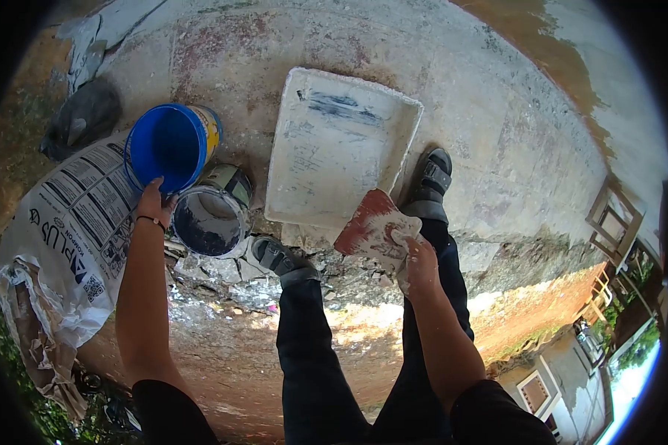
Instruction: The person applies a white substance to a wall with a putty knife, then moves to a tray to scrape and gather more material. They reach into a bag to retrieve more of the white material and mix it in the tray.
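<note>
My left hand (154, 204) is closed on the near rim of a blue bucket (169, 148), which tilts so that its inside shows. Just right of that hand stands a paint-smeared can (211, 220) with dark and grey residue inside. In my right hand (421, 263) is a scraper (375, 228), its reddish surface coated with pale paste. The scraper is over the near right corner of a shallow white tray (334, 148), whose floor carries whitish residue and dark streaks.
A printed white sack (74, 222) lies at the left, with a dark plastic bag (85, 119) beyond it. My feet stand either side of the tray's near edge, on rough, broken concrete (497, 256). Wooden frames (614, 222) are at the far right.
</note>
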Action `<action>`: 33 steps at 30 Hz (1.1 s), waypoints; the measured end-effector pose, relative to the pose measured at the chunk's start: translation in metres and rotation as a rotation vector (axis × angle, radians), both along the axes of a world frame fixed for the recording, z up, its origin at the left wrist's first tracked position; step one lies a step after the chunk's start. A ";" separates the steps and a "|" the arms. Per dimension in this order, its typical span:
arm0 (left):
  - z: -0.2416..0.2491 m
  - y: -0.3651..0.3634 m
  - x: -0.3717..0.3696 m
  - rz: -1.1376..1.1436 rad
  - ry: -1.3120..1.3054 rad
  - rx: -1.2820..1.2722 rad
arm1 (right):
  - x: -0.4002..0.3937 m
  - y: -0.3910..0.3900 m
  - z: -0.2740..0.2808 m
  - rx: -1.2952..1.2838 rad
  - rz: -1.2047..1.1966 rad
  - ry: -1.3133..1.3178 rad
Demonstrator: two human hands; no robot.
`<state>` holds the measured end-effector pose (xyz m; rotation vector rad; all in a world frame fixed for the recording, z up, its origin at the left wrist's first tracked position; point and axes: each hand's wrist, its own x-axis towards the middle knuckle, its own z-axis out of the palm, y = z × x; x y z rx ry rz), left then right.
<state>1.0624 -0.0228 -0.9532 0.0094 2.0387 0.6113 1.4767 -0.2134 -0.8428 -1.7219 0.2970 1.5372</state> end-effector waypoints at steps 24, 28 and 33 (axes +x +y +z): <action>0.025 0.014 0.072 -0.277 -0.050 0.304 | -0.005 0.029 0.009 0.015 0.219 -0.022; 0.061 0.005 0.106 -0.435 0.006 0.340 | -0.002 0.026 0.000 -0.022 0.246 -0.059; 0.069 -0.001 0.113 -0.597 -0.009 0.406 | 0.004 0.025 -0.010 0.021 0.180 -0.068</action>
